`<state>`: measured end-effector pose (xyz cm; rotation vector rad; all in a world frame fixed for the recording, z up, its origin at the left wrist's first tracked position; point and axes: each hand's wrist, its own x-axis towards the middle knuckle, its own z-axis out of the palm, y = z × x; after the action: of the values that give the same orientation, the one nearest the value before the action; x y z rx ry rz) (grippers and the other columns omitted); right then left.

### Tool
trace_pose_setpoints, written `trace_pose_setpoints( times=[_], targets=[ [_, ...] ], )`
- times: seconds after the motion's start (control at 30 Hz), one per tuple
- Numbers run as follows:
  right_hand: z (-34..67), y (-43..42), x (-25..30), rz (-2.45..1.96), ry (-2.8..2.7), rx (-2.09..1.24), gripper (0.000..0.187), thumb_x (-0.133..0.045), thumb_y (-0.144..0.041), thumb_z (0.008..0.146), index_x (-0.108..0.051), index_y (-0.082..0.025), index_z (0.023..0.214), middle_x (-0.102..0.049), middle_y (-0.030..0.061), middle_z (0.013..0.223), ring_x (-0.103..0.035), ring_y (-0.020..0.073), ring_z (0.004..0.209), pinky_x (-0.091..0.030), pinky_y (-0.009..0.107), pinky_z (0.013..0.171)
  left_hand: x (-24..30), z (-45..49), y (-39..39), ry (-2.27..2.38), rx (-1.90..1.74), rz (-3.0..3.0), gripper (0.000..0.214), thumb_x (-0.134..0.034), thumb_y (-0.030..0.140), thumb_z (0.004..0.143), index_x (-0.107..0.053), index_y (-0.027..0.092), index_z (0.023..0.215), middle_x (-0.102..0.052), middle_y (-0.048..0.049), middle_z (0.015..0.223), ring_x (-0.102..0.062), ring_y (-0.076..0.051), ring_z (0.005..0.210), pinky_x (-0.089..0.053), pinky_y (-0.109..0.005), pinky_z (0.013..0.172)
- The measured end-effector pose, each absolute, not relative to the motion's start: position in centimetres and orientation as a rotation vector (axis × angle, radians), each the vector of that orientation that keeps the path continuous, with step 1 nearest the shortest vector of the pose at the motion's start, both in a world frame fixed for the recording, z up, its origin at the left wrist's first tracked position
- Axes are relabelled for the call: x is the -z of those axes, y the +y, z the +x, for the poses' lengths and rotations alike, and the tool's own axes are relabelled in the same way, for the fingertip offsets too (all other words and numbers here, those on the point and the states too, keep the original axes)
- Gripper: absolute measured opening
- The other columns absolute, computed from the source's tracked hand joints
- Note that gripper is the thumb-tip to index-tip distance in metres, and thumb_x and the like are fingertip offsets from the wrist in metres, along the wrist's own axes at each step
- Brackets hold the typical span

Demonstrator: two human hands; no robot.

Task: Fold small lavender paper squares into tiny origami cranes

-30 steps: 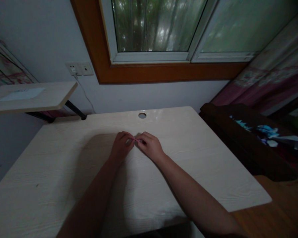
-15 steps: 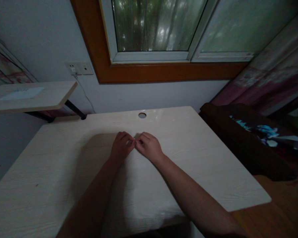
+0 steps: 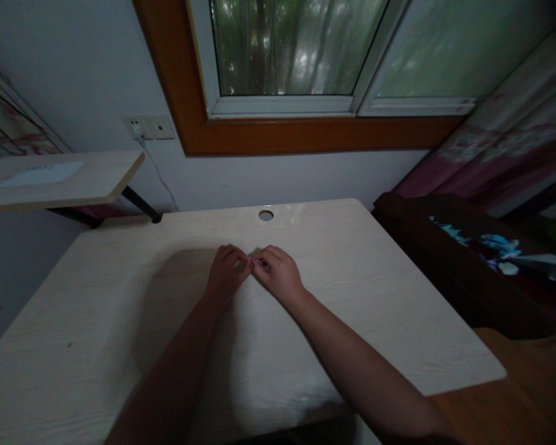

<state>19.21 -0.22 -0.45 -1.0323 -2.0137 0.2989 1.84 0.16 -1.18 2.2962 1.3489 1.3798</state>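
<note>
Over the middle of the pale wooden desk [image 3: 375, 309], my left hand [image 3: 227, 269] and my right hand [image 3: 278, 270] meet fingertip to fingertip. Both are closed in a pinch. Between the fingertips shows a tiny pinkish-purple thing [image 3: 256, 260], too small and dim for me to name. Most of it is hidden by the fingers. A shadow from my left hand and arm falls on the desk to the left.
A raised shelf [image 3: 74, 194] with a sheet of paper [image 3: 41, 174] stands at the left on black legs. Behind the hands is a round cable hole [image 3: 265, 215]. A dark wooden piece of furniture [image 3: 426, 253] holding blue and white items adjoins the right side.
Both hands stay in nearly the same place, with only a slight shift of the fingers. A little more of the pinkish thing shows by my right fingertips.
</note>
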Motion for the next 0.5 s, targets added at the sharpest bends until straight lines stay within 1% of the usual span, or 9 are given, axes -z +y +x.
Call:
trace_pose_setpoints(
  times=[0.1,0.2,0.37,0.5],
  targets=[
    [19.2,-0.22,0.54,-1.038,-2.011,-0.305,0.007,-0.065,-0.014,0.091,-0.064,-0.02,0.09,-0.06,0.0052,0.087,-0.057,0.0229,0.086,-0.045,0.033,0.078,1.13,1.83,0.15,1.343,-1.37,2.32,0.011,-0.065,0.013,0.078,-0.059,0.021,0.077,-0.062,-0.004,0.082,-0.056,-0.021,0.084,-0.047,-0.039,0.082],
    [19.03,-0.25,0.61,-1.057,-2.002,-0.305,0.009,-0.066,-0.013,0.09,-0.062,-0.02,0.087,-0.059,0.0049,0.085,-0.057,0.0227,0.084,-0.045,0.032,0.077,1.1,1.85,0.13,1.355,-1.364,2.326,0.012,-0.065,0.012,0.077,-0.059,0.021,0.076,-0.062,-0.0041,0.082,-0.056,-0.021,0.084,-0.047,-0.039,0.082],
    [18.68,-0.41,0.69,-1.097,-1.985,-0.299,0.014,-0.065,-0.011,0.087,-0.057,-0.019,0.08,-0.056,0.003,0.08,-0.055,0.0201,0.077,-0.043,0.028,0.069,1.26,1.92,0.16,1.332,-1.369,2.332,0.013,-0.066,0.011,0.077,-0.058,0.021,0.076,-0.062,-0.004,0.082,-0.056,-0.021,0.084,-0.047,-0.04,0.082],
    [18.6,-0.49,0.54,-1.112,-1.983,-0.309,0.015,-0.065,-0.011,0.086,-0.056,-0.019,0.079,-0.054,0.001,0.078,-0.055,0.0179,0.074,-0.041,0.026,0.065,1.41,1.91,0.32,1.325,-1.373,2.33,0.013,-0.067,0.011,0.077,-0.058,0.021,0.075,-0.063,-0.0033,0.082,-0.057,-0.02,0.084,-0.047,-0.039,0.082]
  ],
)
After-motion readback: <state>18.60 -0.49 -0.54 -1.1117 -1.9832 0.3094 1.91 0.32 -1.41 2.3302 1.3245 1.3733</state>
